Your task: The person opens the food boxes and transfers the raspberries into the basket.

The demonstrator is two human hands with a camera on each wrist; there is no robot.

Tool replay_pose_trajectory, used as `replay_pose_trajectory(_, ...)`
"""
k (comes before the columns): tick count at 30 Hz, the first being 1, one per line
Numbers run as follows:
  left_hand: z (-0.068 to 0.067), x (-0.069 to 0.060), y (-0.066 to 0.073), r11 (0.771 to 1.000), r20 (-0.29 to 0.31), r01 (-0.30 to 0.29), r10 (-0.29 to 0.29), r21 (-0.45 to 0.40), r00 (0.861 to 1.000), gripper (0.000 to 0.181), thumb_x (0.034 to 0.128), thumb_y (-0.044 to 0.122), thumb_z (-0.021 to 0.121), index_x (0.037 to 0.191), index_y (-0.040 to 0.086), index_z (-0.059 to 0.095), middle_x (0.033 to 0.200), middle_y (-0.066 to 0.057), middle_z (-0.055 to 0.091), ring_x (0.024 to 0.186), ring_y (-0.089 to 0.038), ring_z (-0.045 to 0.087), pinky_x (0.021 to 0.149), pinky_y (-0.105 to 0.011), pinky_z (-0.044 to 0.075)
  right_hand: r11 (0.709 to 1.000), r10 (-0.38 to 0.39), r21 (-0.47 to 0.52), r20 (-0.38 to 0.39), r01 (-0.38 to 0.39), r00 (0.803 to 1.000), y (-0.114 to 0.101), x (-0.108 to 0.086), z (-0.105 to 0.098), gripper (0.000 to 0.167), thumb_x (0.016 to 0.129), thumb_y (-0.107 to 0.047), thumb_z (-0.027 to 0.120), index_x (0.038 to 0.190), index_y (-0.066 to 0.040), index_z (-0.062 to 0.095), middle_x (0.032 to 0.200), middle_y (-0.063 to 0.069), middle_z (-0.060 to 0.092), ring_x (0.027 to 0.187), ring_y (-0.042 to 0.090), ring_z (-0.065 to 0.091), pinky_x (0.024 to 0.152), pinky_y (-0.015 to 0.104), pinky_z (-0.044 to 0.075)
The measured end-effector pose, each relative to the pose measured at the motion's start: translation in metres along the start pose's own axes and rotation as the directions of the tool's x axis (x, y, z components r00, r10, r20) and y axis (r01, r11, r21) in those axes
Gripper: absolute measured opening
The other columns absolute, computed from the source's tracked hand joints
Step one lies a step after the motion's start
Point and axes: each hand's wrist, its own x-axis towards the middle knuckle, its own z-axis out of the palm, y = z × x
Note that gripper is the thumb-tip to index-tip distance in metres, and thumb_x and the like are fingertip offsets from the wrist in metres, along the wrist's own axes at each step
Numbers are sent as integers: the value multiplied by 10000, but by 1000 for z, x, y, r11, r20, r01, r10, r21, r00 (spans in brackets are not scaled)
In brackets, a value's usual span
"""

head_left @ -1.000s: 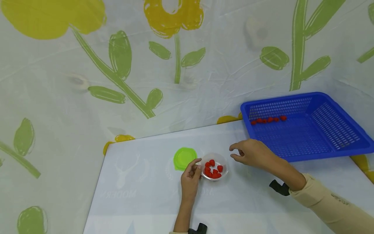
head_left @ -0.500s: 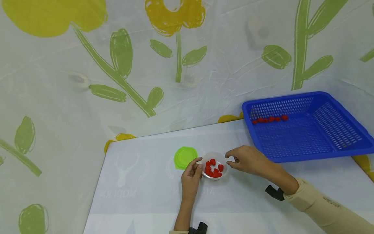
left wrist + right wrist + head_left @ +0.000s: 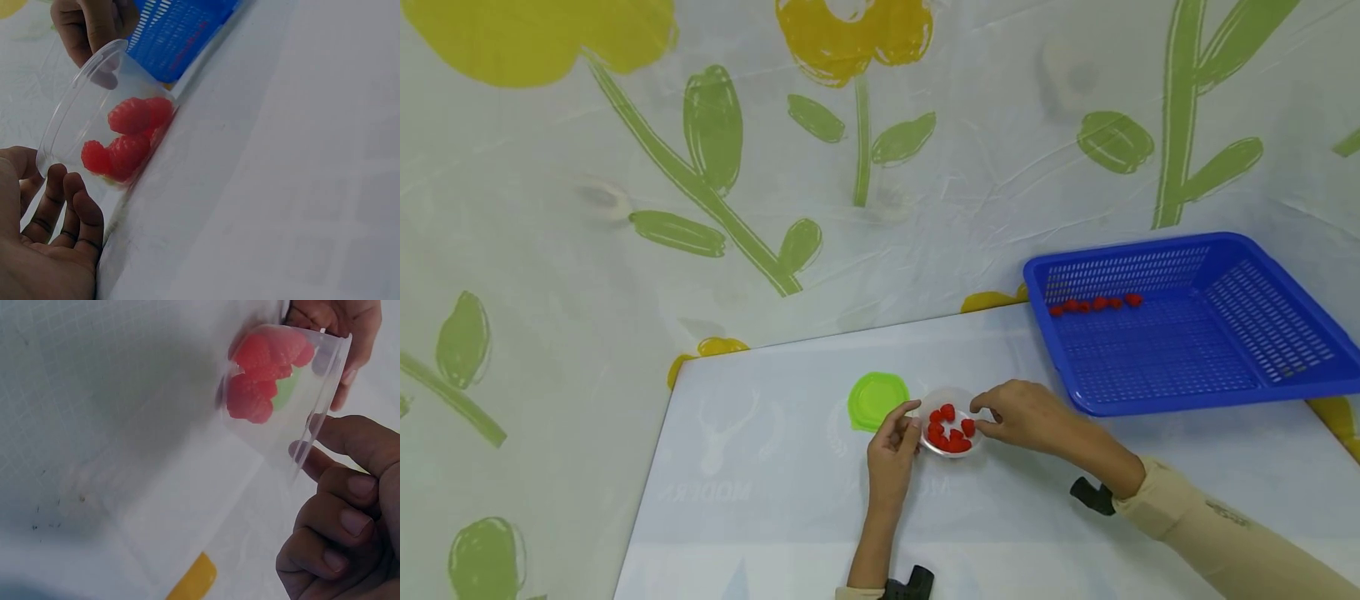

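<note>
A clear plastic cup [image 3: 950, 454] with several raspberries [image 3: 128, 156] in it stands upright on the table between both hands. My left hand [image 3: 891, 471] holds its rim from the left with curved fingers. From the right, my right hand [image 3: 1037, 417] has its thumb and index finger at the opposite rim; their tips show through the clear plastic in the right wrist view. Its other fingers are curled, with no berry visible among them. The raspberries in the cup [image 3: 265, 440] lie on its bottom. Just behind the left hand lies a bright green lid [image 3: 877, 402].
A blue perforated basket [image 3: 1195, 404] stands at the back right, with a row of several raspberries [image 3: 1100, 303] along its back left side. The white table [image 3: 760, 467] ends at a patterned cloth wall [image 3: 940, 233].
My right hand has moved left and slightly down, from beside the basket to the cup's right rim. The left hand keeps its place at the cup. The view has shifted slightly.
</note>
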Motion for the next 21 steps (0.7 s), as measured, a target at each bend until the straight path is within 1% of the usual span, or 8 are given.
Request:
replay_pose_trajectory(3,0,0,0,1000,1,1,-1,-8,1000,263,996,85,620,1251,37,662,865,-100,604,737,-373,536,644,-246,518,1000,1,4,8,-1,1000,-1,3,2,230,877,-219,782,1075,-102,771,666,-105,550,608,88,476,533,217,437)
replay_pose_trajectory(5,0,0,0,1000,1,-1,1,-15,1000,261,996,76,617,1249,33,663,866,-104,604,734,-378,536,639,-248,517,1000,-5,-3,9,5,1000,-1,5,4,233,876,-222,785,1073,-98,774,670,-106,561,604,85,478,530,213,441)
replay_pose_trajectory(8,0,0,1,1000,4,-6,6,-25,1000,260,993,59,615,1247,26,662,865,-113,603,724,-365,538,633,-242,511,999,-20,-30,10,20,1000,-1,8,5,226,873,-227,788,1056,-96,779,670,-111,565,598,77,469,524,207,434)
replay_pose_trajectory(12,1,1,2,1000,5,-11,11,-29,1000,261,989,46,616,1245,17,660,860,-133,599,714,-348,537,626,-235,507,999,-15,-49,31,16,999,-4,12,5,224,869,-232,790,1040,-88,783,687,-100,596,604,88,481,536,222,449)
replay_pose_trajectory(14,1,1,2,1000,4,-8,8,-29,1000,262,988,44,616,1245,15,660,862,-144,601,717,-340,539,627,-235,508,999,4,-52,47,-2,999,-5,14,6,226,866,-232,793,1036,-83,786,735,-73,657,635,104,524,571,241,485)
replay_pose_trajectory(17,1,1,2,1000,3,-2,2,-31,1000,263,988,41,615,1247,14,658,867,-156,603,721,-323,541,630,-231,506,998,24,-66,70,-20,997,-8,17,6,224,862,-229,798,1028,-80,792,851,-9,730,728,151,611,649,293,543)
replay_pose_trajectory(19,1,0,3,999,1,1,-1,-33,1000,262,988,40,615,1245,14,659,867,-154,605,721,-312,540,629,-228,505,996,32,-87,79,-26,996,-9,19,6,204,860,-227,799,1005,-83,797,909,20,746,784,179,641,688,325,558)
replay_pose_trajectory(21,0,0,3,999,-1,-3,3,-32,1000,259,987,40,617,1241,10,661,862,-149,604,716,-310,536,624,-226,500,993,34,-114,86,-25,996,-11,21,7,180,854,-222,804,974,-87,801,907,28,743,798,193,645,691,337,560)
